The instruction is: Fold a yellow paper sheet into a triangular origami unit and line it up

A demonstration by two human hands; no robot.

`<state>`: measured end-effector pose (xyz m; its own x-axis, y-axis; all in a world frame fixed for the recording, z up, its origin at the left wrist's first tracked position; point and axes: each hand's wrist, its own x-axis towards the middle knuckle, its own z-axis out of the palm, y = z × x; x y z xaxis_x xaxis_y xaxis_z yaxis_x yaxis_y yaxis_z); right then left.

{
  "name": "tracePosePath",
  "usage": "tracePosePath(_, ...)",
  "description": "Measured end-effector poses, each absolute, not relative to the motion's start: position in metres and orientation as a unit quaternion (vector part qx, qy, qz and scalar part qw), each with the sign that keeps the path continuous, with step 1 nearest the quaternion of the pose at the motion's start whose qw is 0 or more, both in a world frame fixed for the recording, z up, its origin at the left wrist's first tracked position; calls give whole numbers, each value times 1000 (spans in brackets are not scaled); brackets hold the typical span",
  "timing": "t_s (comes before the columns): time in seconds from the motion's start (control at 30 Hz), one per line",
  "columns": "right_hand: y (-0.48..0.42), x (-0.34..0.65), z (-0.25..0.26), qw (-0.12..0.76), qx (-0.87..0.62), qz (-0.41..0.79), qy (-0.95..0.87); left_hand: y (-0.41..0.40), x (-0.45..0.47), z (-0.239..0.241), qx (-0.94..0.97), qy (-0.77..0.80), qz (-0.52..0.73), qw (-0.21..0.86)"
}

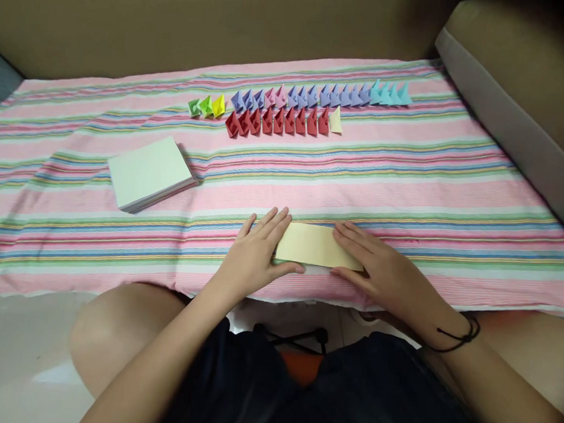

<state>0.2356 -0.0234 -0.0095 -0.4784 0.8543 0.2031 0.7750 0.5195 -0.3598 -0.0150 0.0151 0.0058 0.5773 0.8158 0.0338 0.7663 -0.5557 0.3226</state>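
Observation:
A pale yellow sheet of paper, apparently folded into a long strip, lies flat near the front edge of the striped cloth. At its left end rests my left hand, fingers stretched out and thumb along the near edge. My right hand lies over the opposite end, its fingers extended on top and its thumb by the lower edge. Both hands are open, and the paper's two ends are partly covered by them.
A stack of pale paper sits to the left. Farther back stand rows of folded paper boats: red ones, purple ones, light blue ones, and green and yellow ones. A cushioned armrest borders the right side.

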Motion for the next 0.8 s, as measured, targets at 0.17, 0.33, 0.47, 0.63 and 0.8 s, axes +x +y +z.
tracePosePath(0.17, -19, 247, 2, 201, -457, 140, -855, 17, -17, 12, 856, 454, 148, 196)
tracePosePath(0.33, -19, 249, 13, 238, -449, 138, -850, 18, -13, 15, 835, 463, 196, 224)
tracePosePath(0.47, -22, 245, 19, 303, -494, 98, -809, 17, -8, 11, 805, 456, 284, 251)
tracePosePath(0.63, -27, 234, 29, 355, -549, 172, -737, 15, -1, 2, 700, 482, 376, 369)
tracePosePath(0.8, -29, 226, 29, 387, -569, 251, -681, 16, 4, -4, 594, 481, 444, 469)
